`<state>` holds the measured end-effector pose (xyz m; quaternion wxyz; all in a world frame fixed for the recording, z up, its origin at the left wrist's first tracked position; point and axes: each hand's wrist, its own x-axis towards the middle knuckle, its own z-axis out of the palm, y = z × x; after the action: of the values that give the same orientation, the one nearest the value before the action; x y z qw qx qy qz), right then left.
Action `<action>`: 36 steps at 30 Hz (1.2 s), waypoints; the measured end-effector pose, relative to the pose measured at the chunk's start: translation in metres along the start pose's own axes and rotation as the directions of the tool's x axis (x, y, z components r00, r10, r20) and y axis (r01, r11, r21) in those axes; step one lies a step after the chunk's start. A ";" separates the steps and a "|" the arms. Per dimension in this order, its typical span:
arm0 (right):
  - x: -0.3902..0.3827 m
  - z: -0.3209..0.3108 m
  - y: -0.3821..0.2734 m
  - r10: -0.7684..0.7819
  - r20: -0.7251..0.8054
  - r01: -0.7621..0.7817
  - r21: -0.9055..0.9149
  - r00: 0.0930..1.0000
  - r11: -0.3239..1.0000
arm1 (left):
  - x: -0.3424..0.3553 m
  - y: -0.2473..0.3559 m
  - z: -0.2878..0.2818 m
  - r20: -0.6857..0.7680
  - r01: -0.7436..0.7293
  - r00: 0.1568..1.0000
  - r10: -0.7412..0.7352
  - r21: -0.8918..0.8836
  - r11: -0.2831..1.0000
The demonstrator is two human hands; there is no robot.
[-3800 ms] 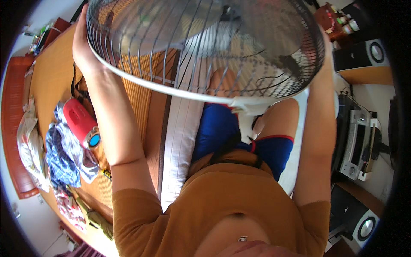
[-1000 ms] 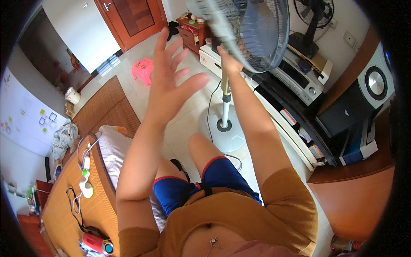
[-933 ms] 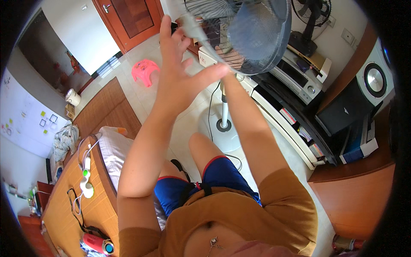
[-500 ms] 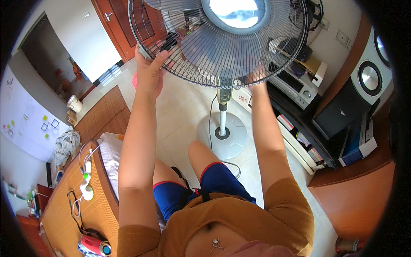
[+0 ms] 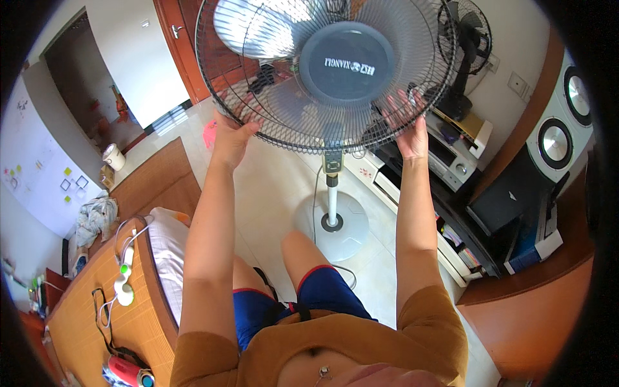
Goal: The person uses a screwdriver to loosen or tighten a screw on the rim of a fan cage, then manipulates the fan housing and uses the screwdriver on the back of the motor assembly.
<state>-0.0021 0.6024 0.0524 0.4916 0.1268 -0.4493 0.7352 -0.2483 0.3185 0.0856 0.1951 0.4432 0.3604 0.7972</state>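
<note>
- Closest in, the person was sitting in an orange-brown shirt (image 5: pixel 361 335) and blue shorts (image 5: pixel 322 300), both bare forearms stretched up and away.
- Off to the left sat a wooden bed surface (image 5: pixel 109 303) with a white pillow (image 5: pixel 169 248), a white cable with a plug strip (image 5: pixel 124 277) and a red gadget (image 5: pixel 126 372) down near the bottom edge.
- A bit further out on the pale tiled floor (image 5: pixel 271 193) stood the pedestal fan's round white base (image 5: pixel 332 226), with its pole going straight up between the two arms.
- The left hand (image 5: pixel 231 137) was up at the lower left rim of the fan's wire grille (image 5: pixel 325 71), fingers curled onto the rim, gripping it as far as I could see.
- The right hand (image 5: pixel 409 122) was at the lower right of the grille, fingers spread flat against the wires, pressing more than clenching.
- The grille itself faced the camera, grey round hub cap (image 5: pixel 347 63) dead centre, pale blades behind the wires.
- To the right ran a low media shelf (image 5: pixel 451 213) with some players on it, plus a big speaker (image 5: pixel 561 129).
- Furthest back: a second, black fan (image 5: pixel 465 45), a reddish wooden door (image 5: pixel 187 45) and a white wall (image 5: pixel 129 58).
</note>
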 end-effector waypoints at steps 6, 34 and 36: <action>0.005 -0.005 0.007 0.038 0.074 -0.036 -0.035 0.997 0.999 | 0.010 -0.007 -0.013 0.003 0.001 1.000 -0.001 0.003 1.000; -0.015 0.162 -0.020 -0.615 0.588 0.444 -0.806 0.525 -0.392 | -0.019 0.015 -0.014 -0.216 0.021 0.976 -0.016 0.020 1.000; -0.013 0.166 -0.009 -0.600 0.636 0.430 -0.771 0.486 -0.469 | -0.020 0.013 -0.011 -0.217 0.015 0.976 -0.013 0.009 1.000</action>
<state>-0.0306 0.4651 0.1424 0.7368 -0.0950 -0.6461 -0.1751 -0.2463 0.2927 0.0803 0.1577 0.3520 0.3869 0.8376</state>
